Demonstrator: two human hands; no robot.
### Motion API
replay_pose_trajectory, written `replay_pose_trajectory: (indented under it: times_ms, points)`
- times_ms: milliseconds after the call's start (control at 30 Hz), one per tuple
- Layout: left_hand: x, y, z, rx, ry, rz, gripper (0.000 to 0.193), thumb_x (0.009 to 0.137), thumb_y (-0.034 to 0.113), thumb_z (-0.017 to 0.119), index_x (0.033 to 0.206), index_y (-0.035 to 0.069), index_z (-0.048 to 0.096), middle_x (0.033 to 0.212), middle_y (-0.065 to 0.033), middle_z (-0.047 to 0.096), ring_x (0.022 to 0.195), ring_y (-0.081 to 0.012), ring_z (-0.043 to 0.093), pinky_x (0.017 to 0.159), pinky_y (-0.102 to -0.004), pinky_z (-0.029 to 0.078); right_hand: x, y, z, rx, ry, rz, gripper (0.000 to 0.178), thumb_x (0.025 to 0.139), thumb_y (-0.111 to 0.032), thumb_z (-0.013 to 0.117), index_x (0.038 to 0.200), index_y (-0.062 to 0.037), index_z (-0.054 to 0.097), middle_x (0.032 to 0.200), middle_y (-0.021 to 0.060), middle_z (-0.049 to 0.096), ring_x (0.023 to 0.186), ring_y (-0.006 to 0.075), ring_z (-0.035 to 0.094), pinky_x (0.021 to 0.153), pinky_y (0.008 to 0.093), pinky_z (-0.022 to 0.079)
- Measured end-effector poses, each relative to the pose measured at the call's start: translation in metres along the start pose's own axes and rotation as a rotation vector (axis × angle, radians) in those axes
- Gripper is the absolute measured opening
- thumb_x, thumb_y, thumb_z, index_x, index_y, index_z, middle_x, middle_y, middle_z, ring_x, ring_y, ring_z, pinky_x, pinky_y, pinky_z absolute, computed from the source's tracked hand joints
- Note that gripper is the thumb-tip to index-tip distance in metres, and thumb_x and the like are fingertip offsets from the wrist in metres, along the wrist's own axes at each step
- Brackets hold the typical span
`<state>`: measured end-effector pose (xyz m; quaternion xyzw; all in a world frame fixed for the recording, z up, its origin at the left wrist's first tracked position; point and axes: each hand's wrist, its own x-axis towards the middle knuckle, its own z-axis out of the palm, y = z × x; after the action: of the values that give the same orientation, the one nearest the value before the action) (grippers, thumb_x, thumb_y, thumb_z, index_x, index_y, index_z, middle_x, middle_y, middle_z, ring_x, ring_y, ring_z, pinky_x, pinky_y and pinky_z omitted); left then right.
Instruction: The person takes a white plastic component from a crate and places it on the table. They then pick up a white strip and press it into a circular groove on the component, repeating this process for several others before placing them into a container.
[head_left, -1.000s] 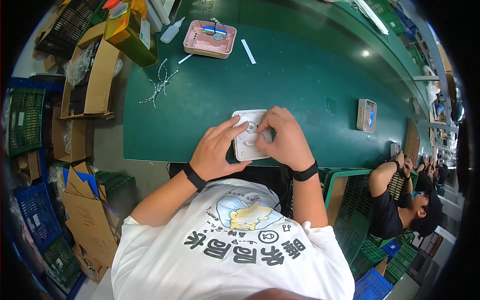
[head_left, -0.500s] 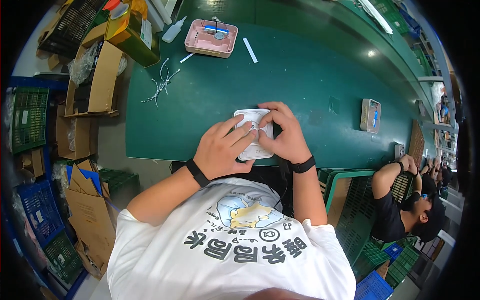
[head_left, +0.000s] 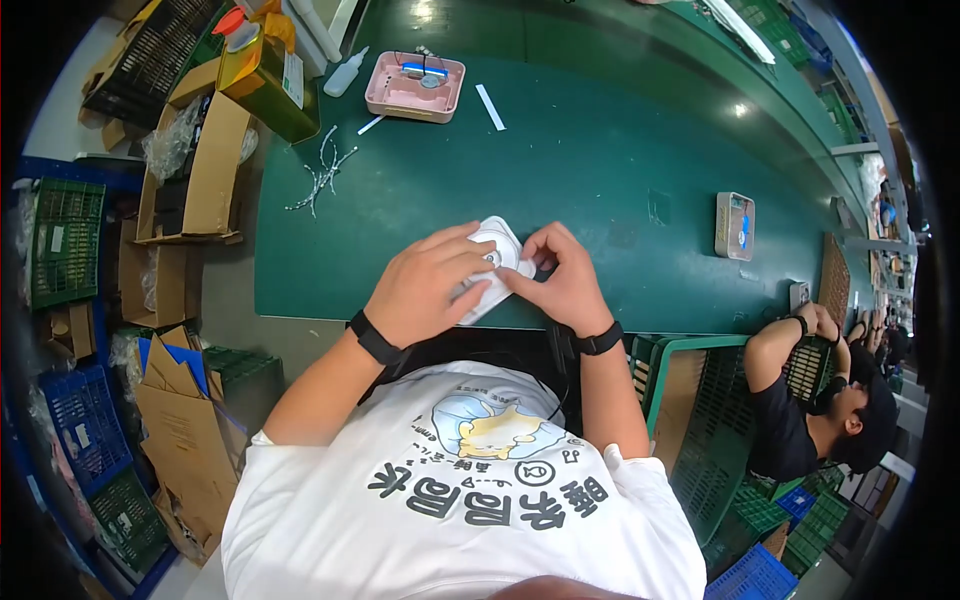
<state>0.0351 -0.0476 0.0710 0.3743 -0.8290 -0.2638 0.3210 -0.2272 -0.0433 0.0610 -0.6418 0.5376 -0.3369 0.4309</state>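
A white rounded-rectangular plastic casing [head_left: 503, 240] with a round recess lies tilted near the table's front edge. My left hand [head_left: 425, 285] rests over its left side, fingers bent across the recess and thumb toward the near part, gripping it. At the right edge, my right hand [head_left: 562, 282] is closed, with thumb and forefinger tips against the casing. Whether a small part sits between those fingertips is hidden.
Across the green table [head_left: 620, 130] are a pink casing [head_left: 415, 100], a squeeze bottle [head_left: 346, 74], white strips [head_left: 491, 107], twisted wires [head_left: 322, 172] and a pale casing [head_left: 735, 226]. A tall can [head_left: 265, 85] stands at the left; a co-worker [head_left: 810, 400] sits at the right.
The casing has turned clockwise, its far end now tilted to the right. My left hand has shifted left, and my right hand has moved from its face to its right edge.
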Motion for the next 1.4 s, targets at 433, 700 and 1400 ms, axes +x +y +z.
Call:
replay_pose_trajectory:
  times_ms: [433, 700, 1400]
  points:
    - [0.004, 0.006, 0.022, 0.129, 0.107, -0.075, 0.019, 0.085, 0.01, 0.092, 0.098, 0.008, 0.079, 0.126, -0.0077, 0.08, 0.132, -0.0358, 0.074, 0.104, -0.048, 0.06, -0.012, 0.029, 0.004, 0.069, 0.084, -0.15, 0.021, 0.094, -0.006, 0.087, 0.093, -0.0039, 0.066, 0.104, 0.0079, 0.071, 0.092, 0.0191, 0.065, 0.085, 0.0323, 0.053]
    - [0.027, 0.001, 0.009, -0.153, 0.007, -0.413, 0.063, 0.08, 0.015, 0.096, 0.137, 0.011, 0.072, 0.148, -0.0214, 0.062, 0.122, -0.0411, 0.07, 0.105, -0.0476, 0.059, -0.015, 0.029, 0.003, 0.054, 0.081, -0.176, 0.026, 0.092, -0.009, 0.089, 0.099, -0.0048, 0.064, 0.118, 0.0128, 0.071, 0.101, 0.0213, 0.064, 0.091, 0.0326, 0.053]
    - [0.011, -0.038, 0.034, -1.02, -0.178, -0.745, 0.077, 0.127, 0.058, 0.035, 0.168, -0.005, 0.049, 0.141, -0.0215, 0.075, 0.118, -0.0304, 0.082, 0.093, -0.0409, 0.069, -0.028, -0.003, -0.035, -0.61, 0.351, -0.162, 0.057, 0.072, -0.027, 0.103, 0.122, -0.0141, 0.079, 0.121, 0.0097, 0.068, 0.121, 0.0343, 0.067, 0.106, 0.0477, 0.055]
